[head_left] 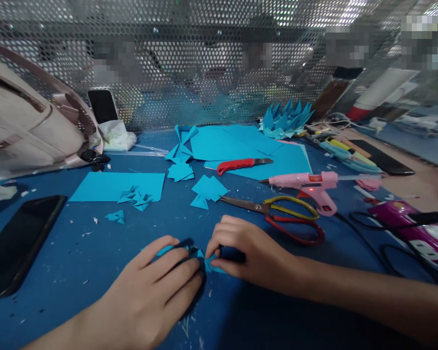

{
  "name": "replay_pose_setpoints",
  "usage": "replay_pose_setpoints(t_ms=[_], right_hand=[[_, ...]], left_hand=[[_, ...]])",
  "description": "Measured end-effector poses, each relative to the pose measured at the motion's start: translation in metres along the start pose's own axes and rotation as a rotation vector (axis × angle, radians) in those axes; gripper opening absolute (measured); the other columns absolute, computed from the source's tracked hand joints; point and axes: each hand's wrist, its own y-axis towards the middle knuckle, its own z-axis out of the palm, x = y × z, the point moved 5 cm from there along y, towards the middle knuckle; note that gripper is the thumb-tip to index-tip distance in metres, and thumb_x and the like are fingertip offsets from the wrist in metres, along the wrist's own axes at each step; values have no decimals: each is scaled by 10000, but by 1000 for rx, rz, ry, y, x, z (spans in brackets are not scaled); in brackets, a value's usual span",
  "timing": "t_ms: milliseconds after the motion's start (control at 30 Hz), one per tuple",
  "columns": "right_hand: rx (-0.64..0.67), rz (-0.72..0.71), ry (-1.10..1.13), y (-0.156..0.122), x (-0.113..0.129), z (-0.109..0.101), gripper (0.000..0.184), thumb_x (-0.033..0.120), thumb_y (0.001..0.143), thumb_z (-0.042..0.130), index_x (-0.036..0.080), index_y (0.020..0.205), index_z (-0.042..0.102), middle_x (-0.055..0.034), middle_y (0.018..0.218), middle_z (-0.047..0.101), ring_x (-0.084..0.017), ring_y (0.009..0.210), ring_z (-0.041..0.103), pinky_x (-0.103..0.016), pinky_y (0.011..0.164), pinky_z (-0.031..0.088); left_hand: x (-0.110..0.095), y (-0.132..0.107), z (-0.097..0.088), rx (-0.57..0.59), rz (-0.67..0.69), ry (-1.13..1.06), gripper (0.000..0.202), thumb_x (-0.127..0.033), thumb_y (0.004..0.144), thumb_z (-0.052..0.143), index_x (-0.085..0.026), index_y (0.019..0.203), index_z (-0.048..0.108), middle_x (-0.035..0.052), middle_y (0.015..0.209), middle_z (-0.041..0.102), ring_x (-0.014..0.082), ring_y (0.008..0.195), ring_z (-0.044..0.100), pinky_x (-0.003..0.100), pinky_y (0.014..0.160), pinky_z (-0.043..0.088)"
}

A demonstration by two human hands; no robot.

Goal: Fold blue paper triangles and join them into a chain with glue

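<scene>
My left hand lies on the blue table with its fingers pressed down on a small folded piece of blue paper. My right hand is curled, pinching the same paper at its right edge. Most of the paper is hidden under my fingers. Just beyond my right hand lie scissors with red and yellow handles. Loose blue paper triangles sit further back, in front of larger blue sheets.
A pink glue gun and a red utility knife lie behind the scissors. A black phone rests at the left, a pale bag behind it. Cables and a purple device lie right. A perforated metal screen closes the back.
</scene>
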Motion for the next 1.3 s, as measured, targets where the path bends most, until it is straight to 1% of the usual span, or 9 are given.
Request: replay_pose_setpoints(t_ms=[133, 333, 400, 533, 600, 733, 933, 1167, 1300], right_hand=[[-6, -18, 7, 0, 0, 2, 51, 130, 854, 681, 181, 851, 679, -8, 842, 684, -155, 809, 568, -291, 759, 391], [-31, -57, -17, -3, 1, -1, 29, 152, 894, 643, 179, 884, 642, -31, 911, 673, -164, 859, 564, -302, 804, 414], [-28, -98, -58, -5, 2, -2, 61, 244, 915, 646, 193, 882, 642, -41, 922, 660, -175, 872, 556, -308, 799, 419], [-56, -175, -188, -11, 6, -3, 270, 473, 876, 679, 210, 926, 647, -50, 939, 660, -197, 863, 542, -340, 814, 411], [-72, -167, -224, -13, 7, -2, 232, 438, 892, 671, 211, 934, 643, -38, 909, 658, -187, 831, 538, -330, 797, 406], [-69, -97, -173, -13, 9, -1, 78, 258, 915, 632, 208, 857, 620, -3, 802, 644, -150, 748, 550, -304, 779, 409], [-106, -69, -82, -11, 9, 2, 114, 135, 848, 611, 197, 769, 559, 26, 702, 621, -125, 667, 546, -281, 740, 420], [-109, -69, -12, -10, 8, 5, 125, 99, 820, 591, 199, 754, 556, 26, 704, 641, -120, 666, 562, -277, 743, 423], [-100, -86, -16, -10, 7, 4, 117, 108, 832, 595, 201, 767, 563, 27, 712, 634, -120, 674, 558, -272, 726, 415]], left_hand=[[-1, -1, 1, 62, 37, 15, 416, -171, 1044, 296, -132, 1115, 704, 44, 1113, 744, 211, 1000, 624, 413, 1150, 236], [-1, 4, 2, 12, 16, -9, 433, -133, 1039, 286, -118, 1048, 718, 60, 1021, 764, 215, 932, 638, 404, 1064, 312], [2, 8, 4, -9, -26, -51, 429, -137, 1041, 288, -115, 1015, 716, 68, 982, 759, 213, 886, 634, 410, 1019, 340], [6, 12, 9, -18, -79, -83, 378, -140, 1039, 335, -133, 956, 703, 47, 879, 738, 192, 797, 607, 397, 969, 352], [6, 13, 10, -18, -96, -84, 376, -140, 1041, 336, -143, 939, 698, 37, 847, 728, 186, 779, 597, 396, 956, 351], [6, 12, 10, -20, -122, -103, 365, -143, 1039, 353, -153, 901, 691, 33, 821, 718, 181, 780, 589, 390, 911, 364], [6, 12, 12, -22, -122, -116, 305, -132, 1020, 411, -139, 888, 685, 39, 809, 708, 187, 783, 588, 382, 856, 371], [8, 12, 15, -5, -149, -137, 284, -146, 1020, 422, -159, 898, 679, 19, 783, 693, 172, 772, 588, 376, 847, 377], [6, 12, 12, -7, -147, -129, 326, -153, 1032, 397, -154, 894, 692, 25, 831, 717, 179, 800, 591, 381, 870, 364]])
